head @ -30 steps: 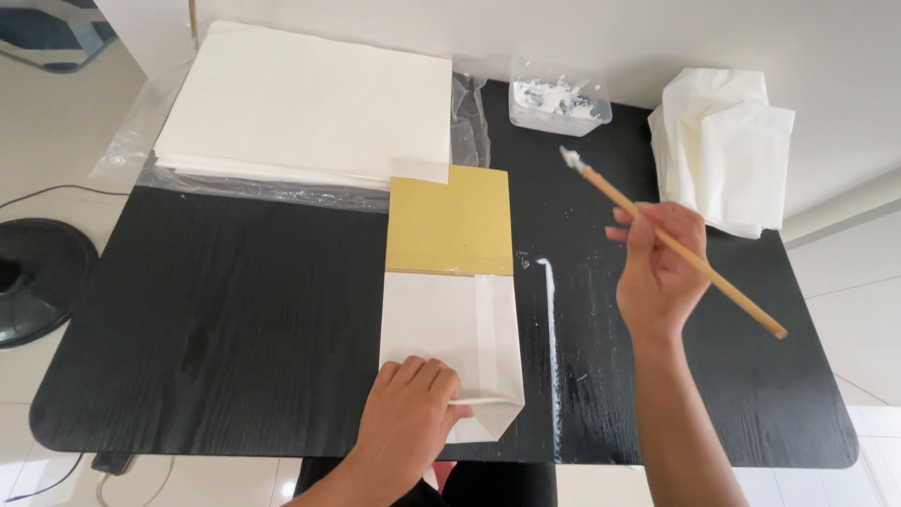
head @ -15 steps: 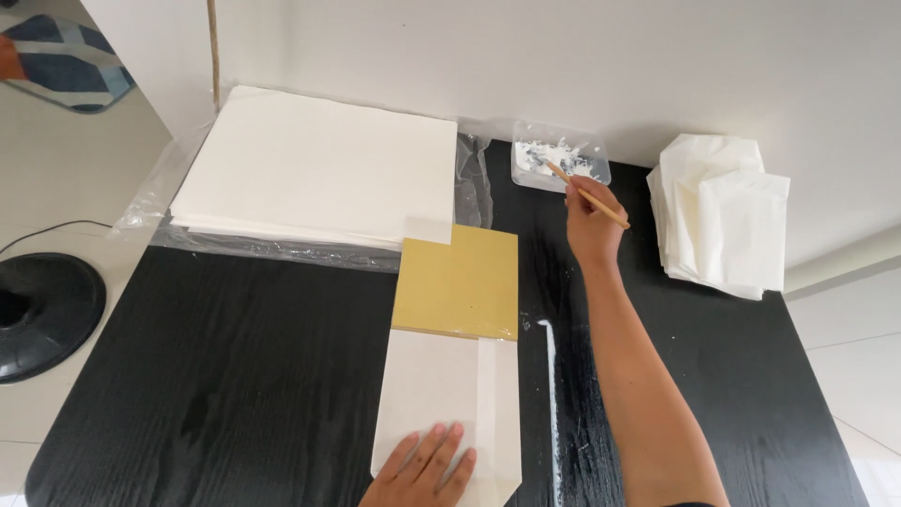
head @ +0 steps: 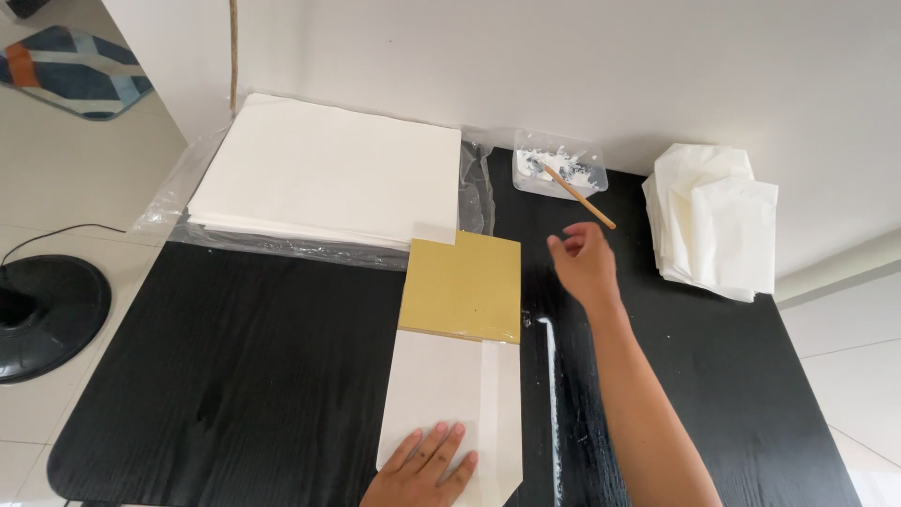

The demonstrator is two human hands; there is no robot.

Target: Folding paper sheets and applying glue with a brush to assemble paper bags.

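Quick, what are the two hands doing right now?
Left hand: open, flat on the white paper.
Right hand: open, holding nothing, near the brush in the tray.

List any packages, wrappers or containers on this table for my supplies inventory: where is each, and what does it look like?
Clear plastic wrapper: far left of the table, crinkled, under the stack of white sheets.
Small clear tray: far edge near the wall, rectangular, with white paste and a wooden brush resting in it, beyond the right hand.
No labels, signs or screens are in view.
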